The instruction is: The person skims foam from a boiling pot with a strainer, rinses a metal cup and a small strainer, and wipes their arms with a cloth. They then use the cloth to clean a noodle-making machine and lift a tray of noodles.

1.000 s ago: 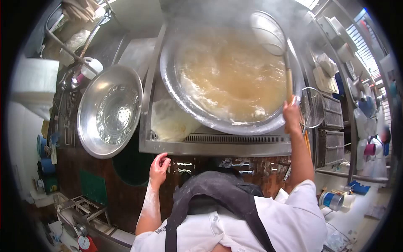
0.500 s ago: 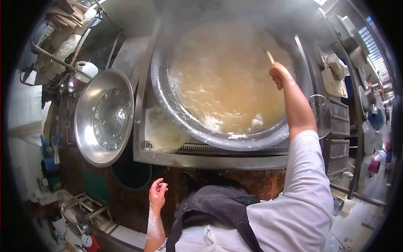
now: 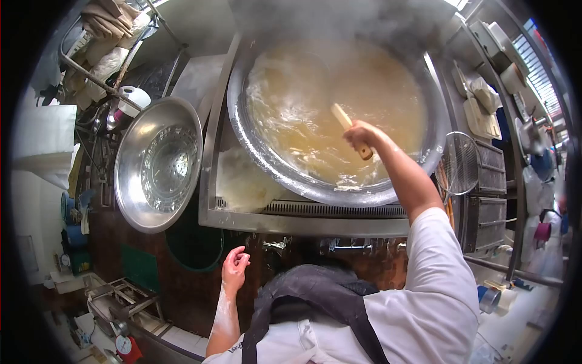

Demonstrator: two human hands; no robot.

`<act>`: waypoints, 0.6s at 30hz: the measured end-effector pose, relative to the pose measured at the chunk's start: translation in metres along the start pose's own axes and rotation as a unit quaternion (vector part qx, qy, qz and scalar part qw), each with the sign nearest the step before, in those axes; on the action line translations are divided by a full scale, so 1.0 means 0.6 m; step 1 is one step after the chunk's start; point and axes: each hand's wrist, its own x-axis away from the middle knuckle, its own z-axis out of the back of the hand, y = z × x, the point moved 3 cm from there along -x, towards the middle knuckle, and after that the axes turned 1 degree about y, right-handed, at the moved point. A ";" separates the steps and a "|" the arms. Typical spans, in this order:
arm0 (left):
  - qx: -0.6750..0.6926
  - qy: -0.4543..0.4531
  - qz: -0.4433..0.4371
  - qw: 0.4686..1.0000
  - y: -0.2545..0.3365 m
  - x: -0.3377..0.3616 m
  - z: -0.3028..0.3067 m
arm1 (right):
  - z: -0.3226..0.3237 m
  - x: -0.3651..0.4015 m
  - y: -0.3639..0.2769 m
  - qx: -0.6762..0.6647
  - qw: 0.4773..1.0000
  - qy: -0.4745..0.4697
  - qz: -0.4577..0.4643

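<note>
My right hand point(image 3: 362, 134) is closed around a pale wooden handle point(image 3: 342, 116), its rounded end showing below my fist. The handle slants up and left over a wide metal cauldron point(image 3: 254, 165) full of cloudy, yellowish-brown liquid point(image 3: 297, 130). Whatever is at the handle's far end is hidden in the liquid and steam. Foam and ripples show on the surface. Low in front of the stove edge, my left hand point(image 3: 233, 270) hangs in the air with fingers loosely apart and nothing in them. Pale residue coats its wrist.
A large steel bowl point(image 3: 128, 182) stands left of the stove point(image 3: 303, 226). A round wire strainer point(image 3: 461, 164) hangs at the right beside stacked crates point(image 3: 488, 215). Steam covers the back. A white jug point(image 3: 134, 99) sits at the upper left, a red scale point(image 3: 128, 349) at the lower left.
My right hand has swept left and toward me across the cauldron, bringing more of the wooden handle into sight. My left hand stays low, slightly shifted. The view has turned a little.
</note>
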 end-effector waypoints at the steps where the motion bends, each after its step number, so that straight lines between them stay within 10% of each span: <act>1: -0.002 -0.004 -0.003 1.000 0.002 -0.001 0.000 | -0.026 0.013 0.011 -0.007 1.000 -0.013 0.015; 7: -0.008 -0.037 -0.052 0.998 0.009 0.002 0.017 | -0.185 0.169 0.039 -0.242 0.963 -0.117 0.017; 18: -0.029 -0.071 -0.144 0.987 -0.016 0.050 0.164 | -0.383 0.488 0.018 -0.291 0.956 -0.018 0.007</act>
